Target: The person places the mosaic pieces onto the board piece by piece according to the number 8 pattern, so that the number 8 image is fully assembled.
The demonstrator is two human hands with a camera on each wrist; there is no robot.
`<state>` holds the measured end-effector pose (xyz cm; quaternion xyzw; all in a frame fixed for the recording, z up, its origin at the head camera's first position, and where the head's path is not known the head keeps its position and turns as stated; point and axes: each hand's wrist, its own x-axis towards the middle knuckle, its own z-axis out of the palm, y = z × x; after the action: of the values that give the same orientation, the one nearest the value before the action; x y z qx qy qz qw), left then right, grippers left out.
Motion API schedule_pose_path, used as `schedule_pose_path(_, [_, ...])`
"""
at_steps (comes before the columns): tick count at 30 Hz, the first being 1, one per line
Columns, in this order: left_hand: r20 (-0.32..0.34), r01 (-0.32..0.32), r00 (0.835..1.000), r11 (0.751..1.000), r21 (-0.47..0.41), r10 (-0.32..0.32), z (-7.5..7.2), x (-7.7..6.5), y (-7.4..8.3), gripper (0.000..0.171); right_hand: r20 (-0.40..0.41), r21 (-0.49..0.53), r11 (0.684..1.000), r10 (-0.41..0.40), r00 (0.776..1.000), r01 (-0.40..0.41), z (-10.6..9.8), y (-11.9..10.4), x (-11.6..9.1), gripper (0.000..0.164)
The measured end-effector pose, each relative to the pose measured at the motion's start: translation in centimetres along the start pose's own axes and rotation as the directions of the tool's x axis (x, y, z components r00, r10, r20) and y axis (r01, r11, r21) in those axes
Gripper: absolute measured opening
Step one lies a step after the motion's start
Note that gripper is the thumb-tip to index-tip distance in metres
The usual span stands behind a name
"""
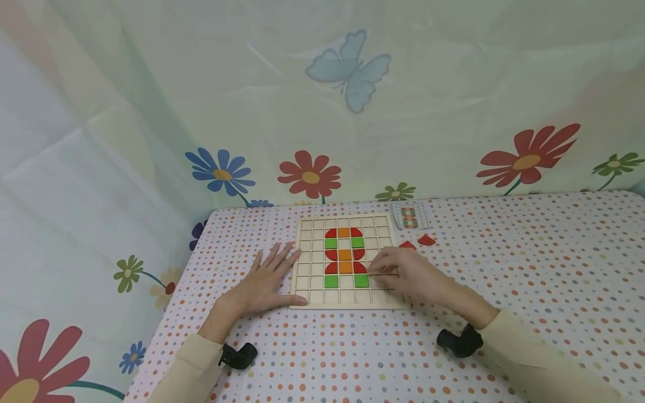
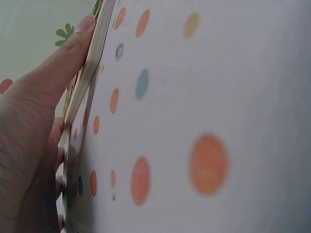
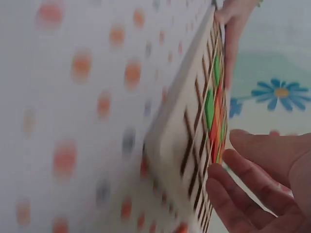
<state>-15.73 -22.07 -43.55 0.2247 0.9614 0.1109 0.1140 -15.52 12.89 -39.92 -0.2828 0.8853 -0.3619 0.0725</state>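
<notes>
A wooden grid board (image 1: 312,299) lies on the table and bears red curved pieces (image 1: 358,254), green squares (image 1: 331,281) and orange squares (image 1: 345,254). My left hand (image 1: 262,285) is spread flat at the board's left side, fingertips at its edge and thumb over the near left corner. Over the board's right side is my right hand (image 1: 403,271), its fingertips right by a red curved piece (image 1: 360,268) above the right green square. In the right wrist view its thumb and fingers (image 3: 221,189) are loosely bent, with no piece visible between them.
Two loose red pieces (image 1: 426,240) lie right of the board, one partly behind my right hand. A pattern card (image 1: 405,224) rests at the board's far right corner. The dotted tablecloth (image 1: 322,347) reaches a flowered curtain (image 1: 262,123) at the back and left.
</notes>
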Motion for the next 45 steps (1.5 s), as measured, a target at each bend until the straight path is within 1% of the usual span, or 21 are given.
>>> schedule_pose_path(3, [-0.001,0.001,1.000,1.000,-0.001,-0.001,0.1,0.0,0.0,0.109,-0.057,-0.064,0.998,-0.014,0.998,0.011,-1.9,1.5,-0.1,0.015])
schedule_pose_path(5, [-0.002,0.002,1.000,1.000,-0.001,-0.002,0.1,0.0,-0.1,0.109,-0.086,-0.100,0.995,-0.001,0.996,-0.007,-3.0,2.3,-0.1,0.017])
schedule_pose_path(8, [0.000,0.005,1.000,1.000,-0.001,-0.005,0.2,0.0,-0.1,0.109,-0.090,-0.122,0.991,0.046,0.995,-0.057,-3.9,3.5,0.2,0.020])
schedule_pose_path(12, [0.010,0.013,1.000,1.000,0.000,-0.013,0.4,-0.1,-0.2,0.109,-0.071,-0.097,0.991,0.088,0.994,-0.095,-4.0,4.6,0.7,0.020])
schedule_pose_path(14, [0.011,0.012,1.000,1.000,-0.002,-0.012,0.5,0.0,-0.2,0.109,-0.067,-0.082,0.992,0.092,0.994,-0.097,-3.9,5.0,0.8,0.019])
schedule_pose_path(18, [0.007,0.004,1.000,1.000,0.002,-0.004,0.5,0.1,-0.1,0.109,-0.077,-0.084,0.990,0.103,0.992,-0.110,-3.8,5.5,0.8,0.020])
schedule_pose_path(26, [0.000,0.000,1.000,1.000,0.011,0.000,0.3,0.0,-0.1,0.109,-0.081,-0.102,0.987,0.113,0.990,-0.121,-4.1,5.3,1.1,0.019])
schedule_pose_path(29, [-0.002,-0.003,1.000,1.000,0.007,0.003,0.2,-0.1,-0.1,0.109,-0.104,-0.131,0.980,0.136,0.985,-0.149,-4.0,5.1,1.1,0.016])
schedule_pose_path(31, [-0.001,-0.003,1.000,1.000,0.003,0.003,0.2,-0.1,-0.1,0.109,-0.125,-0.153,0.976,0.136,0.983,-0.154,-3.9,5.1,1.0,0.013])
schedule_pose_path(35, [0.001,-0.002,1.000,1.000,-0.003,0.002,0.1,-0.1,-0.1,0.109,-0.178,-0.177,0.976,0.098,0.979,-0.130,-3.4,5.1,0.6,0.009])
schedule_pose_path(39, [-0.002,-0.003,1.000,1.000,-0.001,0.003,0.0,0.0,-0.1,0.109,-0.220,-0.176,0.979,0.061,0.974,-0.101,-3.0,4.9,0.0,0.012])
schedule_pose_path(42, [-0.004,-0.003,1.000,1.000,0.002,0.003,0.0,0.0,-0.1,0.109,-0.242,-0.165,0.982,0.048,0.969,-0.090,-2.7,4.3,-0.2,0.017])
schedule_pose_path(45, [-0.006,-0.002,1.000,1.000,0.004,0.002,0.0,0.0,-0.1,0.109,-0.263,-0.160,0.985,0.018,0.965,-0.062,-2.5,3.1,-0.1,0.021])
